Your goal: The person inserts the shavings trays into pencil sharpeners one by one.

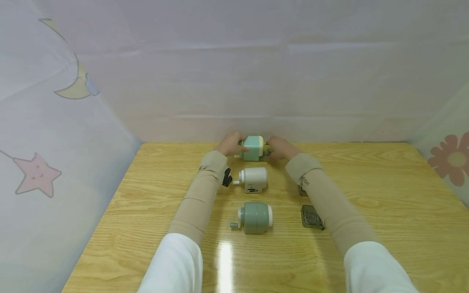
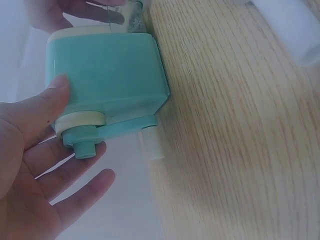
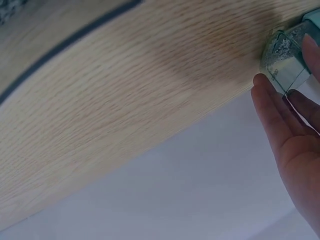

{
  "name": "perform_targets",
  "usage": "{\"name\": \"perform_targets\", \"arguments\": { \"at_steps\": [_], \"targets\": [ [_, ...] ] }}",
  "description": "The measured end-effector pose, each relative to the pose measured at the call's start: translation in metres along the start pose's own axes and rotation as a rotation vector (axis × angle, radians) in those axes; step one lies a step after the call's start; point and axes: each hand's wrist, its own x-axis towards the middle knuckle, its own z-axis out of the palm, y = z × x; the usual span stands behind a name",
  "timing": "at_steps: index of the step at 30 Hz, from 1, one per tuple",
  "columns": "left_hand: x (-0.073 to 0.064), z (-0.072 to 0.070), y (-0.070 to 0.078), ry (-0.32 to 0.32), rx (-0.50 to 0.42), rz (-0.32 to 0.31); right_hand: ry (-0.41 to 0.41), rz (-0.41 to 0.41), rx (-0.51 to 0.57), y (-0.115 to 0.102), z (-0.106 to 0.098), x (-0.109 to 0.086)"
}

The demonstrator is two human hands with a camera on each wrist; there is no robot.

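Sharpener looks light, stiff, slick, best held by body: left grip grasps it at 9 o'clock, right grip pinches probably brittle clear drawer at 3.

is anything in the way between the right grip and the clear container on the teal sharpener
Nothing visible: the right grip is at the clear container, while the left grip holds the teal sharpener near its crank.

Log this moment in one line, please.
left hand: holds turquoise sharpener | right hand: holds clear drawer | on table: white sharpener, green sharpener
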Motion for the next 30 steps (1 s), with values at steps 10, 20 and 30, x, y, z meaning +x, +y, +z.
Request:
{"name": "perform_targets", "arguments": {
  "at_steps": [10, 20, 30],
  "targets": [
    [-0.0011, 0.0005, 0.0017, -0.005, 0.018, -0.023, 0.030, -0.026, -0.003, -0.0030, 0.0008, 0.0011],
    [0.0011, 0.0011, 0.0018, -0.002, 0.014, -0.025, 0.015, -0.017, 0.006, -0.0078, -0.0010, 0.0009],
    [-0.0006, 0.0016, 0.0042, 0.002, -0.008, -0.033, 0.018, -0.003, 0.026, -0.0086, -0.0002, 0.0017]
  ]
}}
